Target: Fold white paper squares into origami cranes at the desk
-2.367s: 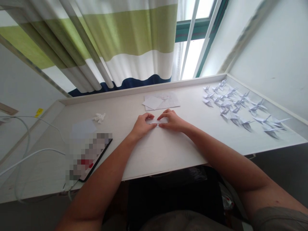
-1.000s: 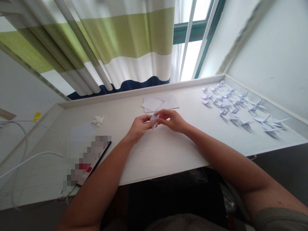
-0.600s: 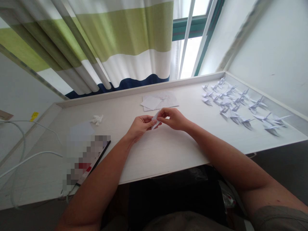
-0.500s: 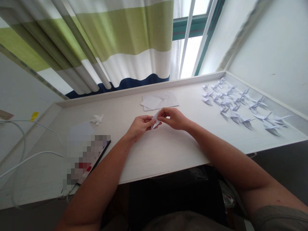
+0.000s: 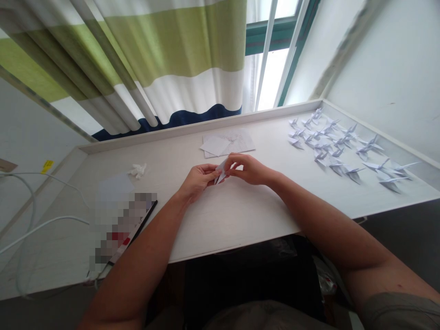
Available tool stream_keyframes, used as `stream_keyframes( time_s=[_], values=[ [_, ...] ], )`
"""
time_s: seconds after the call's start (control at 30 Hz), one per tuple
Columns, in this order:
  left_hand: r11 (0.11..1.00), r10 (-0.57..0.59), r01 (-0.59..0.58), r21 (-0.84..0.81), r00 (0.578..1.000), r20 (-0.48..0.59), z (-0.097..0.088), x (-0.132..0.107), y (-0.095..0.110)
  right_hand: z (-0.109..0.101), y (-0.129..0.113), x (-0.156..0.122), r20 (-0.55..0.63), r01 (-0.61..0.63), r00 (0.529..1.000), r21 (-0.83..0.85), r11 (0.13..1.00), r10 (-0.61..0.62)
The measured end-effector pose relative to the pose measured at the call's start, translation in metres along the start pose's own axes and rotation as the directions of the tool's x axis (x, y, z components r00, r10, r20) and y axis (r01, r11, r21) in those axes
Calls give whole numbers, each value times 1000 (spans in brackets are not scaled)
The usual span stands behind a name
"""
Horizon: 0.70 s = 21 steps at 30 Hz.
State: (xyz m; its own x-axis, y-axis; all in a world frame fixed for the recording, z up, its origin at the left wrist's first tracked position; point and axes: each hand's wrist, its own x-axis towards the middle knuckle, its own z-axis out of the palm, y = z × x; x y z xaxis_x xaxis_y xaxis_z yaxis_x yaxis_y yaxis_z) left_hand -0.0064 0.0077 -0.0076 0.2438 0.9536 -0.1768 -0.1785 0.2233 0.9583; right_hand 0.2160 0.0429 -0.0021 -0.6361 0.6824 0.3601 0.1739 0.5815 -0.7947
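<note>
Low over the middle of the white table (image 5: 223, 224), my left hand (image 5: 198, 183) pinches a small piece of folded white paper (image 5: 221, 173), narrow and pointed towards me. My right hand (image 5: 248, 168) is at the paper's right side, its curled fingers on the upper edge and its thumb tucked below them. Part of the paper is hidden behind the fingers. Just beyond my hands lie white paper squares (image 5: 216, 145) on a sheet with printing or writing (image 5: 245, 141).
Several folded paper cranes (image 5: 338, 153) stand on the table's right side. To the left are a crumpled tissue (image 5: 138, 171), a pale sheet (image 5: 115, 188), a blurred flat item with a dark edge (image 5: 127, 233) and white cables (image 5: 44, 224). A raised rim (image 5: 206, 126) runs along the back, below a curtain (image 5: 178, 50).
My right fingers have lifted and loosened slightly at the paper, with more of a gap between finger and thumb. My left hand keeps its pinch, and the paper has shifted very little.
</note>
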Motion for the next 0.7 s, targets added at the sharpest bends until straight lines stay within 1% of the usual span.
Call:
stream_keyframes(
  time_s=[0.07,0.17,0.27,0.4,0.53,0.7],
  values=[
    [1000,5,-5,1,1000,0,0,0,-1,-1,1,0,10,21,1000,-19,1000,-21],
    [1000,19,-19,17,1000,3,0,0,0,-3,3,-1,38,80,996,-93,992,-77],
    [998,54,-54,37,998,-8,1,0,0,-4,3,-1,54,108,993,-145,983,-101],
    [991,122,-119,56,991,-61,4,0,-1,-2,4,0,8,107,994,-180,978,-107],
    [984,162,-155,86,984,-78,7,0,-2,4,5,2,-70,76,993,-208,975,-93],
    [989,135,-130,73,988,-74,6,-1,-1,11,0,3,-147,-29,989,-111,993,12]
  ],
)
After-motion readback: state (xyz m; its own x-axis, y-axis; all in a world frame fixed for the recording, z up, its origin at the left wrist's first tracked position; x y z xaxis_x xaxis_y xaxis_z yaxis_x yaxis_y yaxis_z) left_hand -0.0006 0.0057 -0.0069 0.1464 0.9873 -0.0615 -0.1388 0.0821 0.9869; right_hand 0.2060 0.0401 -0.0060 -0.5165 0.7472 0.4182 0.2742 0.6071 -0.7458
